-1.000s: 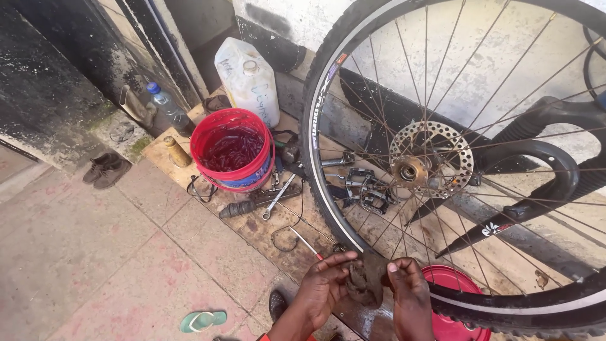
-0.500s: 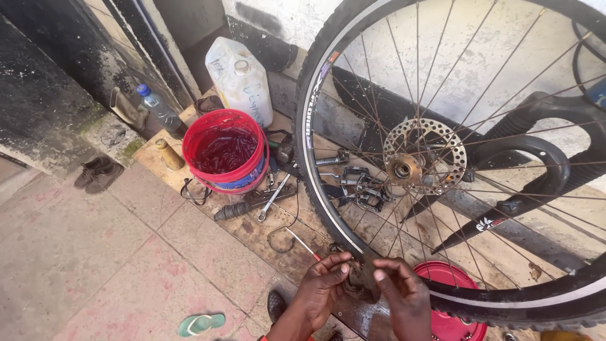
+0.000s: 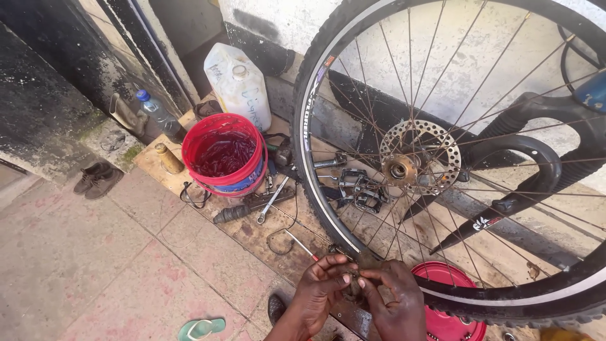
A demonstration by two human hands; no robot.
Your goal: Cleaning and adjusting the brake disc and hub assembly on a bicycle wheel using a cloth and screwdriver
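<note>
Left hand (image 3: 319,293) and right hand (image 3: 394,303) meet at the bottom edge of the view, fingertips of both pinched together on a small dark metal part (image 3: 352,281), just below the black tyre of the spoked bicycle wheel (image 3: 328,208). What the part is, too small to tell. Silver perforated brake disc (image 3: 420,158) sits at the wheel hub. Red plastic bucket (image 3: 224,155) stands on the wooden board's (image 3: 252,230) left end, white plastic jerrycan (image 3: 237,82) behind it, steel wrench (image 3: 273,199) beside it. Round red lid (image 3: 445,316) lies right of the hands.
</note>
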